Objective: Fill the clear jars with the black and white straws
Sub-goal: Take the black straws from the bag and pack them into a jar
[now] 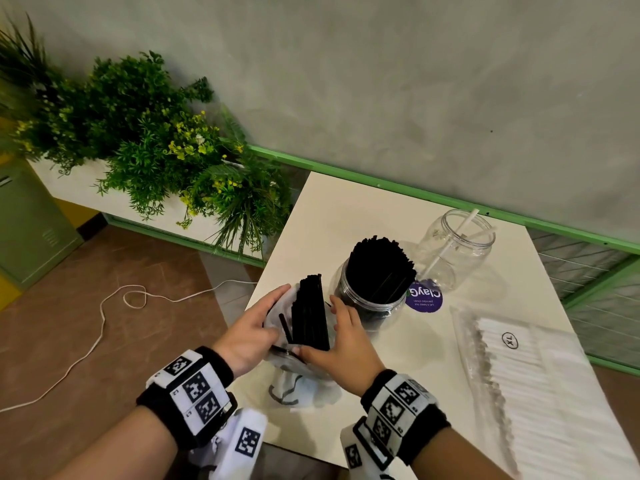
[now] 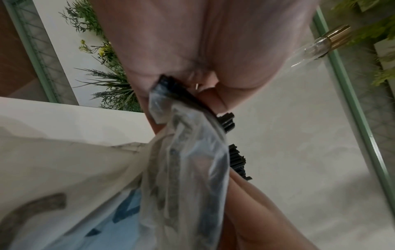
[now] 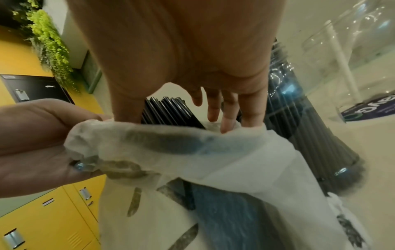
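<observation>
A bundle of black straws stands in a thin white plastic bag at the table's near left edge. My left hand pinches the bag's crumpled rim. My right hand reaches into the bag, thumb on one side of the bundle and fingers on the other. Just behind, a clear jar is packed with black straws. Farther right, a second clear jar holds a few white straws. A flat pack of white straws lies at the right.
A round purple sticker lies between the jars. The cream table is edged by a green rail and grey wall behind. Plants stand to the left, and a white cable runs over the brown floor.
</observation>
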